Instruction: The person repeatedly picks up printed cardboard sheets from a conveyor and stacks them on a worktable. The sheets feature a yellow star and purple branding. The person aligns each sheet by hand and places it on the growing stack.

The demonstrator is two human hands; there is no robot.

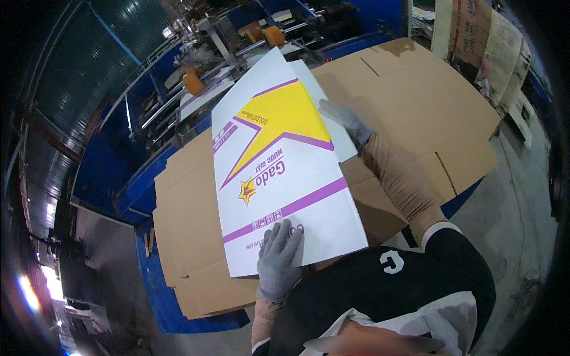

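A flat white carton blank (309,213), printed in purple and yellow, lies slantwise in front of me. My left hand (278,261), in a grey glove, rests on its near edge with the fingers laid flat and slightly apart; the thumb is hidden. Along the right side of that blank, another white carton sheet (346,145) shows from underneath. My right hand (347,121), also gloved in grey, reaches to this side with its fingers stretched out onto the white sheet. Its thumb does not show.
Under the white blanks are large flat brown cardboard sheets (415,89), supported by a blue base (169,305). Beyond stands a blue machine with metal bars and orange rollers (274,36). Further carton material (469,29) stands upright at the far right.
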